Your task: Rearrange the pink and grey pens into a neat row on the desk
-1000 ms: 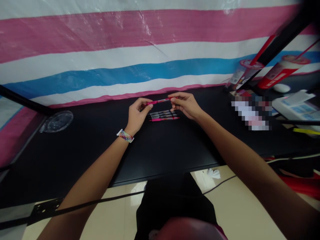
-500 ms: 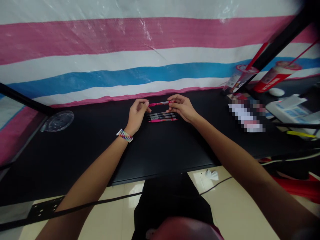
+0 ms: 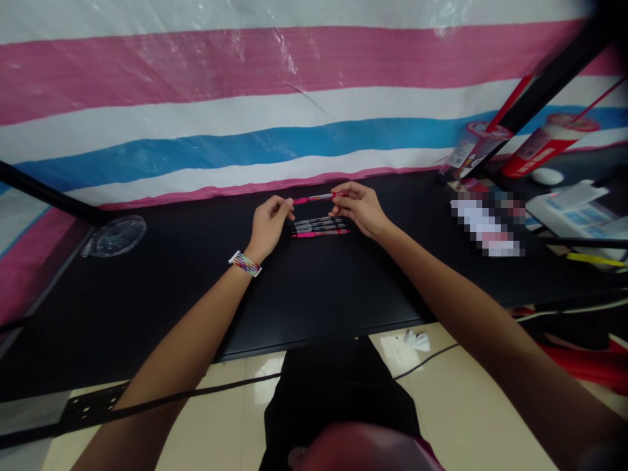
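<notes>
Between my two hands a pink pen (image 3: 316, 197) with a clear middle is held level. My left hand (image 3: 269, 226) pinches its left end, and my right hand (image 3: 360, 209) grips its right end with thumb and fingertips. Just below it, on the black table (image 3: 314, 281), several dark pens (image 3: 318, 226) lie side by side, pointing left to right. Nearest me in that row lies another pink pen (image 3: 318, 233). The left tips of the row come close to my left fingers.
A clear plastic lid (image 3: 118, 235) lies at the left. On the right stand a clear cup (image 3: 475, 150) and a red-and-white cup (image 3: 549, 147), both with straws, beside a white mouse (image 3: 548, 176). A striped sheet (image 3: 294, 65) hangs behind the table.
The pink pen in my hands has risen slightly, away from the row, with its right end tipped up a little. The row on the table looks unchanged.
</notes>
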The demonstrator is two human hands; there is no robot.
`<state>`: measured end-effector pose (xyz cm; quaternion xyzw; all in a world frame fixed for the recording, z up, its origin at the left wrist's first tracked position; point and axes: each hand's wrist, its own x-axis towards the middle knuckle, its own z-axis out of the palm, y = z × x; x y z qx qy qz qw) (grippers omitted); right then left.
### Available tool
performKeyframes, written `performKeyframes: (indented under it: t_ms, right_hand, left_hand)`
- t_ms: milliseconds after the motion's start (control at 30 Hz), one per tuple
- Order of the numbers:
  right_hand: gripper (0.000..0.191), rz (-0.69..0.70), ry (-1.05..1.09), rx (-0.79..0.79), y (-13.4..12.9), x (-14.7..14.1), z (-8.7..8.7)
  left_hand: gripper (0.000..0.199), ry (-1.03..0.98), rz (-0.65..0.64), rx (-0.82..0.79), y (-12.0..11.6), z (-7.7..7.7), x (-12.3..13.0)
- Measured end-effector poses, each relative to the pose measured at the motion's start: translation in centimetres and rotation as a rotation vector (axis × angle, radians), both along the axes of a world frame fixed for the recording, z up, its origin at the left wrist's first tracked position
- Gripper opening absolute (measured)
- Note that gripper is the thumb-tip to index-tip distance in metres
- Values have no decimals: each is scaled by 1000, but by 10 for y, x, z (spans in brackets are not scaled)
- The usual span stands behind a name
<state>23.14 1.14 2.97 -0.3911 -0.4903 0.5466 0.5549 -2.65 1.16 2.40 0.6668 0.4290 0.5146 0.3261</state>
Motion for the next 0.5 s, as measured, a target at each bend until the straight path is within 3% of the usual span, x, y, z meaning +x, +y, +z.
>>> performKeyframes:
  t_ms: [67, 133, 200, 500]
  right_hand:
    - [31, 1, 7, 6, 0, -1, -1]
    - [30, -2, 13, 10, 0, -1, -1]
    - [28, -8, 13, 11, -1, -2, -1]
    - [22, -68, 15, 60, 5, -1, -9]
  left_hand:
    - [36, -12, 15, -3, 2, -1, 0]
    - [25, -91, -1, 10, 4, -3, 0]
    - [27, -158, -17, 34, 5, -5, 0]
    - [4, -96, 104, 41, 5, -1, -4]
